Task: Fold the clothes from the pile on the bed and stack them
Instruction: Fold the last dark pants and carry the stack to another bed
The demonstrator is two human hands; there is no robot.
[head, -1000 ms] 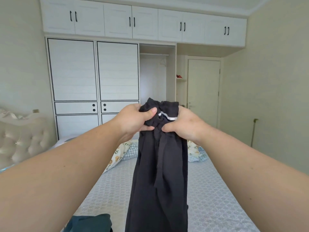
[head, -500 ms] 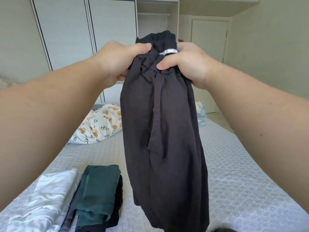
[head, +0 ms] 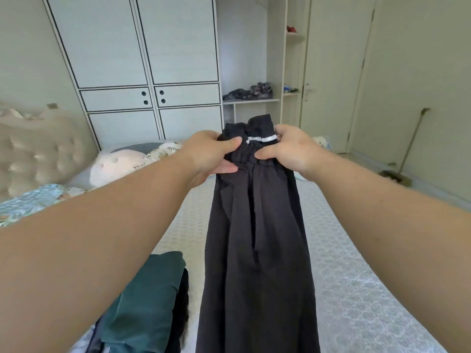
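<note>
Both hands grasp the black trousers (head: 257,238) by the waistband: left hand (head: 209,155), right hand (head: 290,149). The trousers hang over the bed (head: 356,276), beside a green folded stack (head: 145,307).

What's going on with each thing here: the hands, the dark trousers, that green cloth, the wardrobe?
left hand: grips the trousers' waistband.
right hand: grips the waistband too.
black trousers: held up, hanging unfolded over the bed.
green garment: folded, lying atop a stack.
wardrobe doors: closed.
room door: closed.
</note>
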